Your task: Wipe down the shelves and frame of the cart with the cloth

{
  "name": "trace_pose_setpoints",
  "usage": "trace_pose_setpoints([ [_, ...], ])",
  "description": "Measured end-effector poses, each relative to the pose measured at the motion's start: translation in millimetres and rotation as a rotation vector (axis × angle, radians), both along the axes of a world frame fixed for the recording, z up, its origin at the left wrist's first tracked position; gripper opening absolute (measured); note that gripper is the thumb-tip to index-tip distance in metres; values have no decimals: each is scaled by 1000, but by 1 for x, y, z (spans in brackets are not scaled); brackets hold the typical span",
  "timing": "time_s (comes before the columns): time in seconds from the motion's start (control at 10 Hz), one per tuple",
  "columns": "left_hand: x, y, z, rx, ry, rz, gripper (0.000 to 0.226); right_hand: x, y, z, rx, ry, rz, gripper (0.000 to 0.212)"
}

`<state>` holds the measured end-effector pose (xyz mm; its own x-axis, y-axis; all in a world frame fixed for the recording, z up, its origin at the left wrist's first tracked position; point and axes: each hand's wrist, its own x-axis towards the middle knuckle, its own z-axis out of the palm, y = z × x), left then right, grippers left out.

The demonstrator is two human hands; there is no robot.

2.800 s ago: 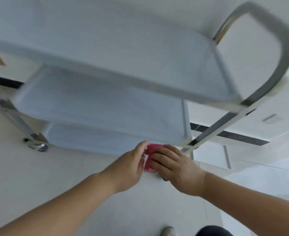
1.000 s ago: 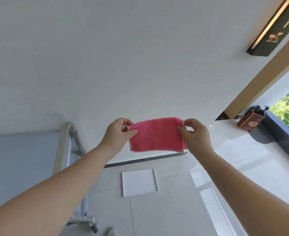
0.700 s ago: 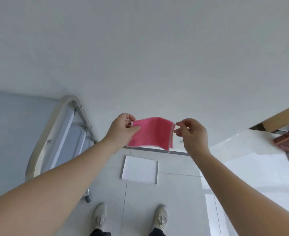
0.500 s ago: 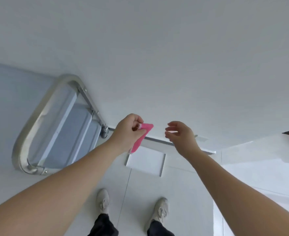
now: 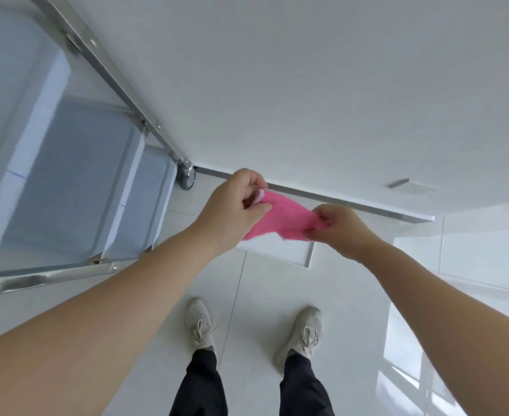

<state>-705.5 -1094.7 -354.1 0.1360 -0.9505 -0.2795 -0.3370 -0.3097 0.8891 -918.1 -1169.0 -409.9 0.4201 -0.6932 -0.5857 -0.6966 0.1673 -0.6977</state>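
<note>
Two hands on the pink cloth (image 5: 280,219): left hand (image 5: 232,211) pinches its left end between thumb and curled fingers, right hand (image 5: 341,228) pinches the right end. Cloth hangs in the air between them, above the floor (image 5: 277,295), clear of the cart (image 5: 67,175). Cart sits to the left: grey shelves (image 5: 76,181) stacked, steel frame (image 5: 121,85) running along the edges, one caster (image 5: 187,178) visible at the far corner. Person's beige sneakers (image 5: 200,322) stand on white tile below the hands.

Fuzzy cloth (image 5: 280,219); shiny metal frame (image 5: 121,82)
</note>
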Motion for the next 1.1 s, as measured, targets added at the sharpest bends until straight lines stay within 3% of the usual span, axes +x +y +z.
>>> trace_pose_setpoints([
  [0.2, 1, 3, -183, 119, -1, 84, 24, -31, 18, -152, 186, -183, -602, 34],
  [0.3, -3, 12, -282, 145, -93, 72, 26, -27, 30, -240, 31, -85, -665, 31],
  [0.4, -2, 16, -360, 170, -111, 90, 29, -18, 36, -311, -58, 21, -583, 26],
  [0.5, -2, 13, -439, 250, -124, 21, 17, -14, 38, -388, -44, 95, -445, 37],
  [0.6, 1, 0, -501, 265, -150, -61, 26, -8, 28, -446, -86, 183, -291, 51],
  [0.7, -3, -21, -551, 137, -294, -151, 19, -6, 11, -496, -165, 320, -151, 49],
  [0.8, -5, -33, -592, 202, -510, -323, 36, -8, 1, -527, -196, 511, -24, 50],
  [0.9, -5, -31, -613, 179, -853, -589, 50, -10, 5, -539, -508, 583, 255, 42],
  [1.0, -7, -29, -605, 267, -948, -723, 60, -16, 16, -543, -450, 603, 644, 60],
  [1.1, -3, -31, -576, 340, -954, -739, 58, -24, 14, -525, -365, 717, 676, 63],
])
